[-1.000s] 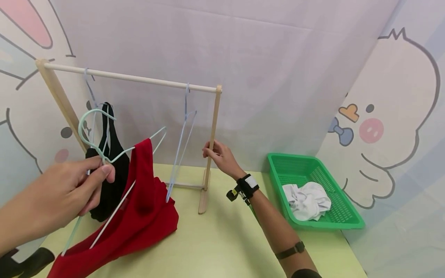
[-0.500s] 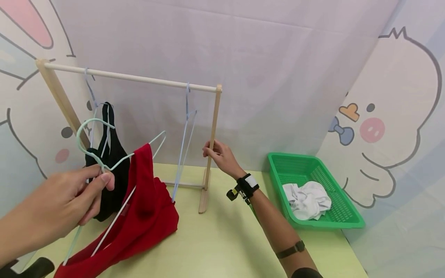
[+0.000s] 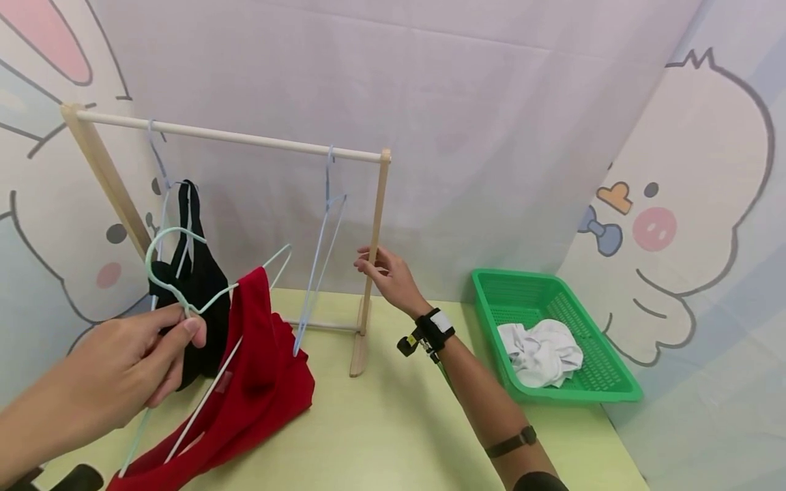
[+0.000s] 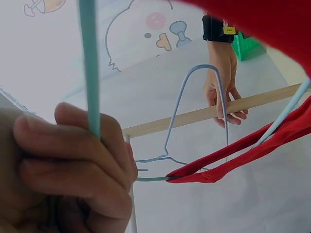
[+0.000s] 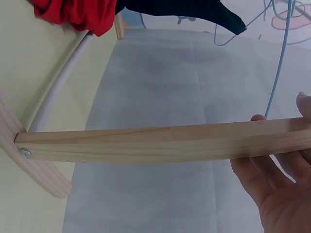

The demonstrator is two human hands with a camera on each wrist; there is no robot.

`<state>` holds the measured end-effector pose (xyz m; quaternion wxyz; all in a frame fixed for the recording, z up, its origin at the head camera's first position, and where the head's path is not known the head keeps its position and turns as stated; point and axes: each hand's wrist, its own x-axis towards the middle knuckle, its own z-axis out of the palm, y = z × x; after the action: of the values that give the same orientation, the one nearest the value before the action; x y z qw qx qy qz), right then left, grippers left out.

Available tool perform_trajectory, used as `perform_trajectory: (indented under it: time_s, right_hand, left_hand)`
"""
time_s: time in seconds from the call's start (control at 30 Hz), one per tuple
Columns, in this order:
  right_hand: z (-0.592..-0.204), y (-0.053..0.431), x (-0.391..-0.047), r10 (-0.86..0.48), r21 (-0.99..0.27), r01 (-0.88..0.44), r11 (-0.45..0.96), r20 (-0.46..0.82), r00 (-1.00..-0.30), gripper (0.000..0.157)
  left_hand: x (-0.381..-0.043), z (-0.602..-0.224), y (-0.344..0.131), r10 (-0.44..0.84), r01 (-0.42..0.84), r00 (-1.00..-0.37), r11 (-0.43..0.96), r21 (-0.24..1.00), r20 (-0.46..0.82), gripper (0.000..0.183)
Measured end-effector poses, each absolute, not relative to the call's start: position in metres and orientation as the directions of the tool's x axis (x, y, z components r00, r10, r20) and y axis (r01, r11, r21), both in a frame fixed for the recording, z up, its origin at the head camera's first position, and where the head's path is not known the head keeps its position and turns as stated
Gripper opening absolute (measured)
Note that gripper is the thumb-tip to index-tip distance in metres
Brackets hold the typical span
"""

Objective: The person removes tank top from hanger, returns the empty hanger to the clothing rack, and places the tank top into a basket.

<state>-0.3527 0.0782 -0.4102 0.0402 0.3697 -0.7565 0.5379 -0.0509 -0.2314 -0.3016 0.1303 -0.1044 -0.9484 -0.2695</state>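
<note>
My left hand [image 3: 132,361] pinches a mint-green clothes hanger [image 3: 216,297] just below its hook. A red garment [image 3: 264,382] hangs from that hanger, one strap over its far shoulder, and spreads low over the table. In the left wrist view the fingers [image 4: 73,150] curl round the hanger's neck. My right hand [image 3: 396,283] holds the right wooden post [image 3: 379,204] of a small clothes rack, with fingers behind the wood in the right wrist view. Behind the red garment, a black strappy top [image 3: 211,276] hangs on a pale blue hanger at the rack's left.
A bare blue hanger [image 3: 327,184] hangs near the right end of the rack's rail [image 3: 245,140]. To the right, a green basket [image 3: 516,275] holds a crumpled white cloth [image 3: 543,354]. Everything stands on a pale yellow table [image 3: 417,436] before a curtain with cartoon animals.
My left hand has lowered a little, bringing the mint-green hanger and red garment down with it. The bare blue hanger sways slightly. My right hand stays on the post.
</note>
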Motion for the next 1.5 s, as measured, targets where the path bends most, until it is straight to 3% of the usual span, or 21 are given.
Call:
perform_trajectory:
  time_s: [0.27, 0.47, 0.67, 0.77, 0.9, 1.1, 1.33, 1.5]
  right_hand:
    - [-0.419, 0.082, -0.343, -0.474, -0.764, -0.615, 0.194, 0.476, -0.741, 0.044]
    - [-0.429, 0.085, -0.328, -0.329, -0.741, -0.630, 0.234, 0.549, -0.768, 0.053]
    - [-0.442, 0.081, -0.309, -0.206, -0.703, -0.660, 0.264, 0.627, -0.751, 0.027]
    - [-0.447, 0.076, -0.297, -0.262, -0.682, -0.689, 0.246, 0.637, -0.724, 0.015]
    - [-0.451, 0.063, -0.280, -0.417, -0.668, -0.723, 0.177, 0.615, -0.670, 0.013]
    - [-0.449, 0.040, -0.258, -0.607, -0.634, -0.770, 0.065, 0.588, -0.535, 0.041]
    - [-0.446, 0.013, -0.248, -0.662, -0.583, -0.812, 0.017, 0.602, -0.446, 0.080]
    - [-0.444, 0.003, -0.247, -0.690, -0.518, -0.855, 0.023, 0.611, -0.389, 0.089]
  left_hand:
    - [-0.052, -0.305, -0.226, 0.113, 0.239, -0.960, 0.810, 0.536, 0.256, 0.020]
    - [-0.055, -0.305, -0.225, 0.125, 0.247, -0.959, 0.805, 0.539, 0.253, 0.020]
    - [-0.059, -0.309, -0.227, 0.130, 0.227, -0.969, 0.808, 0.544, 0.211, 0.021]
    - [-0.060, -0.312, -0.227, 0.132, 0.218, -0.972, 0.805, 0.552, 0.193, 0.021]
    - [-0.062, -0.316, -0.228, 0.131, 0.205, -0.977, 0.798, 0.566, 0.170, 0.021]
    - [-0.067, -0.319, -0.225, 0.142, 0.204, -0.978, 0.789, 0.580, 0.151, 0.022]
    - [-0.072, -0.320, -0.221, 0.138, 0.194, -0.981, 0.781, 0.594, 0.139, 0.022]
    - [-0.072, -0.323, -0.222, 0.137, 0.171, -0.985, 0.785, 0.595, 0.103, 0.023]
